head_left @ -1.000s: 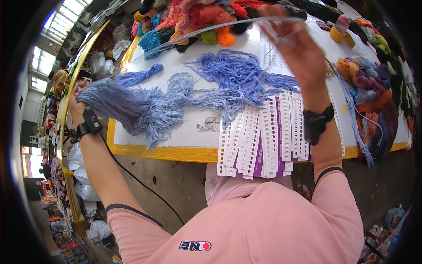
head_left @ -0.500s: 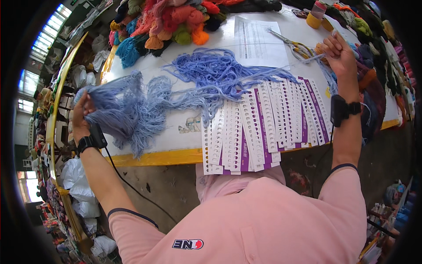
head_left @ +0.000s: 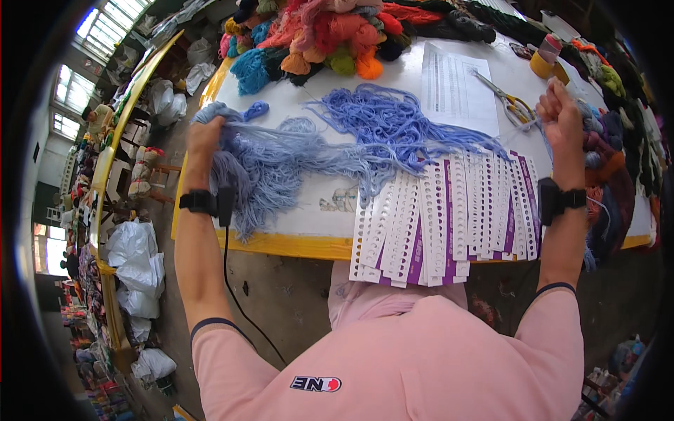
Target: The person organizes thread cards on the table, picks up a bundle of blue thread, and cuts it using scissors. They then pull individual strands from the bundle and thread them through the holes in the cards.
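Observation:
My left hand (head_left: 205, 135) is closed around the end of a pale blue yarn hank (head_left: 284, 151) at the table's left side. The hank's loose strands spread to the right over the tabletop. Beside them lies a tangled heap of periwinkle-blue yarn (head_left: 379, 116), with strands trailing right across the punched cards. At the table's far right, my right hand (head_left: 560, 112) is raised with its fingers curled shut on a pale strand (head_left: 521, 128). Scissors with yellow handles (head_left: 516, 107) lie just left of that hand.
Punched white-and-purple thread cards (head_left: 449, 217) overlap the table's front edge (head_left: 295, 247). A printed sheet (head_left: 456, 88) lies behind the scissors. Bright yarn hanks (head_left: 323, 35) are piled at the back; more dark yarn (head_left: 607, 161) lines the right edge. White bags (head_left: 137, 263) stand at left.
My left hand has moved forward and its fingers have closed more tightly around the pale blue yarn. The whole view has shifted, with the table now farther right. My right hand stays raised.

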{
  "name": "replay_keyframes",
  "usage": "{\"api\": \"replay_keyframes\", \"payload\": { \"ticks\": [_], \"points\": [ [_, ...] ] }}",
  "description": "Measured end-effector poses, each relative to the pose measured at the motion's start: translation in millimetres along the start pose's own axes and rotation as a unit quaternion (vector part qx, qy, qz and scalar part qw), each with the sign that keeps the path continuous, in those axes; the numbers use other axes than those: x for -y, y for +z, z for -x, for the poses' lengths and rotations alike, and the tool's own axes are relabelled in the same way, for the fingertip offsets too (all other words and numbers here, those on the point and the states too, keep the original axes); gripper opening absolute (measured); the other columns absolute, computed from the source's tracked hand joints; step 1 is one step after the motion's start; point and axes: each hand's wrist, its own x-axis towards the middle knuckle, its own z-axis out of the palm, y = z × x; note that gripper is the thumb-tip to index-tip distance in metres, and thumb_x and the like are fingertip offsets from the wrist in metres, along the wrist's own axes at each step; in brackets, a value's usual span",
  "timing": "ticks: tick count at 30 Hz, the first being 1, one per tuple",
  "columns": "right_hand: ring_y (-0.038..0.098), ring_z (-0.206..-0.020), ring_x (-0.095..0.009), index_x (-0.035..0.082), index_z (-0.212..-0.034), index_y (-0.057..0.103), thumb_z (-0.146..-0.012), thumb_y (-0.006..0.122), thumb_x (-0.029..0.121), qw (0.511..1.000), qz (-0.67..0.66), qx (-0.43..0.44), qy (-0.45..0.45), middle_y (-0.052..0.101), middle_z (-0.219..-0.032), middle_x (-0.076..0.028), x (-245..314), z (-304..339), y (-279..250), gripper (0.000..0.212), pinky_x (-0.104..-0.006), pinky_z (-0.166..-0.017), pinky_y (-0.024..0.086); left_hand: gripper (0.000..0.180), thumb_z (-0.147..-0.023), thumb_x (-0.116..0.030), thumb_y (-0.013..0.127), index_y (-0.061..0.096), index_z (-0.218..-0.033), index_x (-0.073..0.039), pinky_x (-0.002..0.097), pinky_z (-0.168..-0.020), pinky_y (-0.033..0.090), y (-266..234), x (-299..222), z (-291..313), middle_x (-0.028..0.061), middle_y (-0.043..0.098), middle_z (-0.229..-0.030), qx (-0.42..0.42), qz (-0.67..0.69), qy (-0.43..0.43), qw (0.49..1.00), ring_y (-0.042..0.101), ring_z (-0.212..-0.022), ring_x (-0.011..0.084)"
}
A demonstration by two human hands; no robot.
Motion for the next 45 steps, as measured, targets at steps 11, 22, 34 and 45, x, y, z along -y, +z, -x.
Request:
{"api": "replay_keyframes", "payload": {
  "ticks": [11,22,34,45],
  "points": [
    [0.022,-0.050,-0.007,0.001,-0.090,0.054,-0.093,0.061,0.012,0.992,-0.083,-0.076,-0.051,0.024,-0.057,0.005,17,-22,-42,0.014,-0.0258,-0.048,0.019,0.032,-0.076,-0.032,0.073,0.071,-0.089,-0.003,0.0331,-0.062,0.051,-23,98,-11,0.0069,0.066,-0.073,0.075,-0.003,-0.067,0.995,0.062,-0.062,0.0210],
    [0.026,-0.046,-0.005,0.002,-0.089,0.054,-0.097,0.053,0.018,0.994,0.085,0.075,0.013,0.028,-0.056,0.006,-47,30,64,0.018,-0.0228,-0.044,0.022,0.029,-0.074,-0.018,0.076,0.071,-0.098,-0.001,0.0261,-0.057,0.048,130,-16,101,0.0023,0.067,-0.080,0.245,0.056,0.191,0.949,0.060,-0.066,0.0122],
    [0.050,-0.063,-0.010,0.000,-0.091,0.065,-0.088,0.066,0.021,0.893,0.313,0.298,0.129,0.054,-0.069,-0.001,-199,90,199,0.021,-0.0270,-0.057,0.042,0.004,-0.083,-0.008,0.070,0.066,-0.084,-0.010,0.0203,-0.047,0.037,92,-63,136,-0.0065,0.055,-0.065,0.312,0.385,-0.024,0.868,0.043,-0.050,0.0023],
    [0.035,-0.055,-0.003,0.003,-0.095,0.058,-0.089,0.062,0.012,0.881,0.054,0.407,0.237,0.043,-0.066,0.007,-141,94,167,0.011,-0.0197,-0.050,0.029,0.024,-0.078,-0.010,0.068,0.068,-0.101,-0.003,0.0236,-0.054,0.046,56,29,60,0.0025,0.068,-0.085,0.065,0.355,-0.100,0.927,0.061,-0.068,0.0111]
  ]
}}
